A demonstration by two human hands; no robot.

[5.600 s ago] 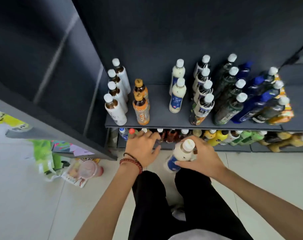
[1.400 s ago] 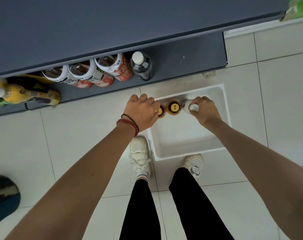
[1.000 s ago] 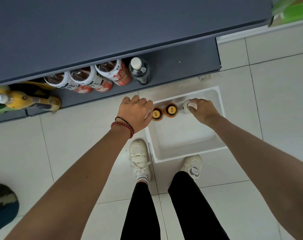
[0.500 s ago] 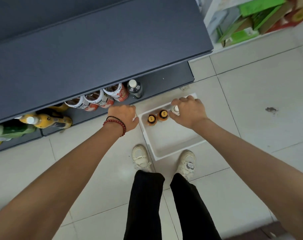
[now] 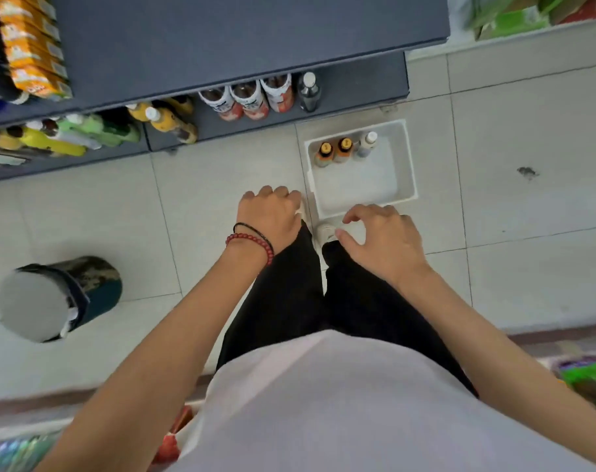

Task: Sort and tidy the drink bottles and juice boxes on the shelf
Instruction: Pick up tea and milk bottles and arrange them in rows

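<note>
A white bin point(image 5: 407, 165) stands on the tiled floor in front of the dark shelf point(image 5: 248, 32). Inside its far end stand two orange-capped bottles point(image 5: 334, 152) and a white-capped bottle point(image 5: 366, 144). My left hand point(image 5: 269, 216) hangs above the floor left of the bin, fingers loosely curled, holding nothing. My right hand point(image 5: 381, 240) hovers near the bin's near edge, fingers relaxed and empty. On the bottom shelf lie several bottles: red-labelled ones point(image 5: 248, 100), a dark one point(image 5: 309, 92), yellow ones point(image 5: 167, 120) and green ones point(image 5: 92, 129).
Orange juice boxes point(image 5: 34, 46) sit on the upper shelf at the far left. A round dark stool point(image 5: 54, 298) stands on the floor to the left. Green packages point(image 5: 514, 11) lie on a white rack at top right. My legs and shoes are beside the bin.
My right hand has let go of the white-capped bottle in the bin. Both hands have pulled back toward my body, and my view has risen away from the floor.
</note>
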